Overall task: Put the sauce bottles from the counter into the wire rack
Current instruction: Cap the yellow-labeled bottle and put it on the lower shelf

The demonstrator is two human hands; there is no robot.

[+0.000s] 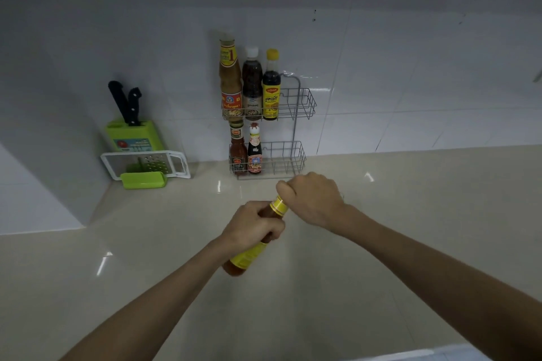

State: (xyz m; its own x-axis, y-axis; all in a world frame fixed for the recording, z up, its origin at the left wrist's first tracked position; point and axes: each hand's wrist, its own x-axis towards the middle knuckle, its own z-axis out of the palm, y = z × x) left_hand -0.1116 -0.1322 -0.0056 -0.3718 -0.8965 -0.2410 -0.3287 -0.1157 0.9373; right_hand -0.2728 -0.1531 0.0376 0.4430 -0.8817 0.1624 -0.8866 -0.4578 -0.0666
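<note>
I hold a sauce bottle [249,253] with a yellow label and reddish-brown contents, tilted above the counter. My left hand [252,224] is wrapped around its upper body. My right hand [312,199] is closed over its cap, just in front of the wire rack [296,155]. The two-tier rack stands against the tiled wall. Its top tier holds three bottles [250,88] at the left. The bottom tier holds two small bottles [246,152] at the left. The right side of both tiers is free.
A green knife block [133,136] with two black-handled knives stands at the back left. A white grater with a green box [145,168] lies in front of it. The beige counter [410,214] spreads wide to the right and toward me.
</note>
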